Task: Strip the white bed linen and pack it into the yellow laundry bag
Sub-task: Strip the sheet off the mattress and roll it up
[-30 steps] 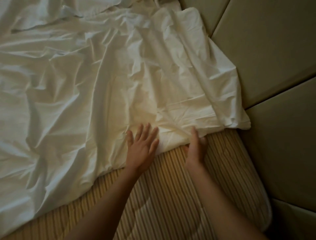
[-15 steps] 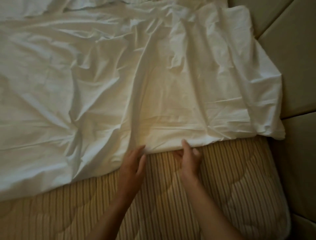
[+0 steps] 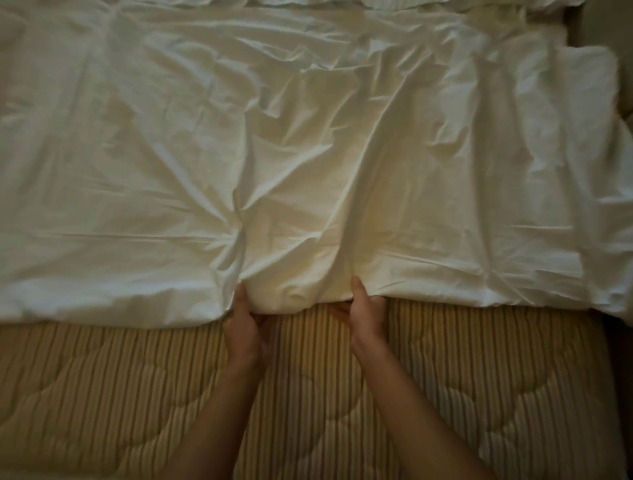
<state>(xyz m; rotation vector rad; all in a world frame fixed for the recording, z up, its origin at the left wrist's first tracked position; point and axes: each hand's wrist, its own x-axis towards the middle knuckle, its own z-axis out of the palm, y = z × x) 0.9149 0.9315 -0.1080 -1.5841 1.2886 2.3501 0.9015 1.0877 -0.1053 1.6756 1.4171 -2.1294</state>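
Note:
A crumpled white sheet (image 3: 308, 154) covers the far part of the bed, its near edge running across the middle of the view. My left hand (image 3: 245, 323) grips that edge from below, thumb on top and fingers tucked under the cloth. My right hand (image 3: 366, 313) grips the same edge a little to the right, thumb on top. Between the two hands the sheet bunches up into a raised fold. The yellow laundry bag is not in view.
The near half of the bed shows a bare striped quilted mattress (image 3: 445, 394). A padded beige headboard panel (image 3: 621, 41) shows at the right edge. More white linen (image 3: 394, 3) lies along the top of the view.
The view has swung left, so the sheet edge runs level. My left hand went from lying flat on the sheet to gripping its edge; the cloth between both hands has bunched up.

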